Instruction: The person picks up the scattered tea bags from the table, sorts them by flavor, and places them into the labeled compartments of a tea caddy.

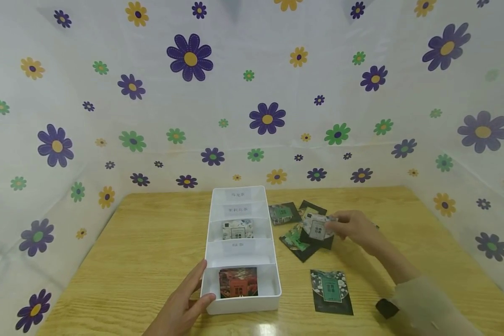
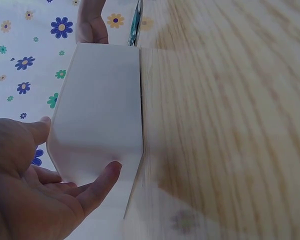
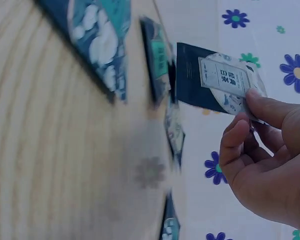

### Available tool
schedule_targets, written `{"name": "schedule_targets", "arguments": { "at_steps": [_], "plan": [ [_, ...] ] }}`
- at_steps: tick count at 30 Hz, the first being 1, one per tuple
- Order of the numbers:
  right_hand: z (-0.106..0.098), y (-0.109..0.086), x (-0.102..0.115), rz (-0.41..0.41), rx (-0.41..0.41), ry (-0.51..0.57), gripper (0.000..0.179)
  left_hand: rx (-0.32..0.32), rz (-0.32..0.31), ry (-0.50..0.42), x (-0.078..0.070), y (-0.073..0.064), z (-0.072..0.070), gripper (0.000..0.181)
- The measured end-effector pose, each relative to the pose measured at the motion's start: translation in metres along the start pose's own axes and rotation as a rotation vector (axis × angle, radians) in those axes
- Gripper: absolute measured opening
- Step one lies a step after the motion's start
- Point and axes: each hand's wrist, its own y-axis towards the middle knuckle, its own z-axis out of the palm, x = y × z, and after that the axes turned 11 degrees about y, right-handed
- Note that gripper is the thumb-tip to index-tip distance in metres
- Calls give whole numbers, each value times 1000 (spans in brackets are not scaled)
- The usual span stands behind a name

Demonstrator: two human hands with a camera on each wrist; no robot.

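Note:
A tea sachet with a pale floral print and black end is pinched between the thumb and fingers of my right hand. It is above several overlapping dark sachets, some with green labels. My left hand grips the front left corner of a white divided box, thumb at the front rim and fingers along the left side. Red sachets lie in the box's front compartment, and pale floral sachets in the middle one. The other compartments show paper labels.
A green-labelled floral sachet lies apart on the wooden table, right of the box. A black strap piece shows at my right sleeve. Flower-printed white cloth surrounds the table at the back and sides.

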Motion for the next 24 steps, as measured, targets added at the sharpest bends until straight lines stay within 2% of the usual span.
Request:
{"name": "schedule_targets", "arguments": {
  "at_steps": [6,16,24],
  "plan": [
    [0,-3,17,-48,47,35,25,-8,18,3,1,-1,0,73],
    [15,6,33,-119,111,7,27,-11,75,-12,1,-1,-2,71],
    [33,20,53,-114,121,32,27,-9,48,-20,0,-2,-1,72]
  ]
}}
